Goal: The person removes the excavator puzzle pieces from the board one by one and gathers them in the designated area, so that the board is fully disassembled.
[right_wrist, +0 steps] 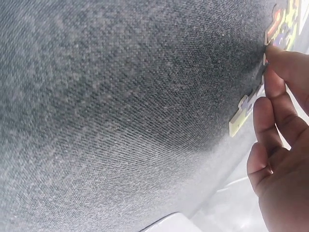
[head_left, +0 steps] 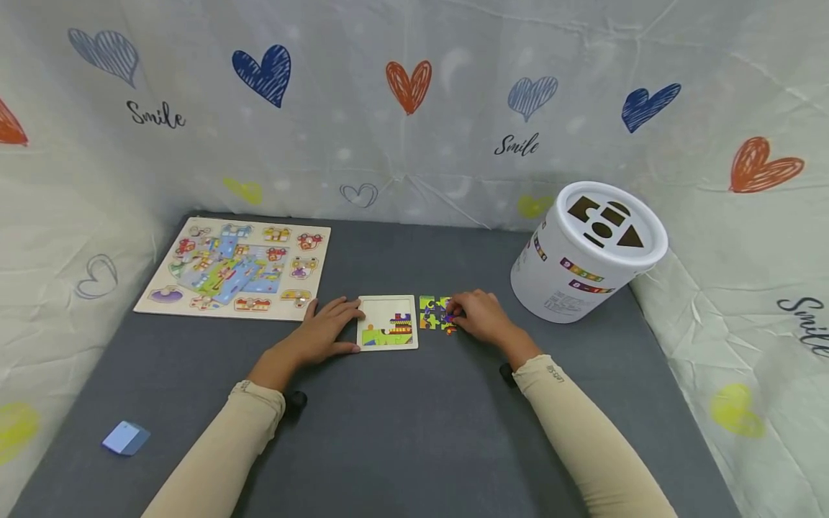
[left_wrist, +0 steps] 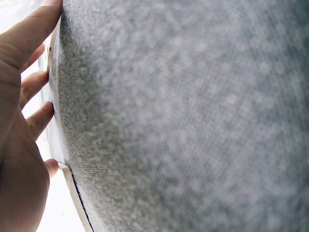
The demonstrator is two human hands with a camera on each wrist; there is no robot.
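Note:
A small square puzzle tray (head_left: 377, 309) lies at mid-table, with several pieces fitted along its bottom and lower right. My left hand (head_left: 320, 332) rests beside it, thumb and fingers spread, fingertips right at the tray's left edge. In the left wrist view those fingers (left_wrist: 41, 118) are extended along the edge. Just right of the tray lie loose jigsaw pieces (head_left: 427, 306) in green, yellow and purple. Over their right side, my right hand (head_left: 484, 315) pinches a jigsaw piece between thumb and index finger, mostly hidden by the fingertips. Other loose pieces (right_wrist: 240, 116) flank the fingers in the right wrist view.
A large wooden vehicle puzzle board (head_left: 220, 306) with stacked pieces on it lies at the back left. At the back right stands a white shape-sorter bucket (head_left: 550, 280) with cut-outs in its lid. A blue block (head_left: 126, 438) sits at the front left. Patterned cloth (head_left: 453, 194) hangs behind.

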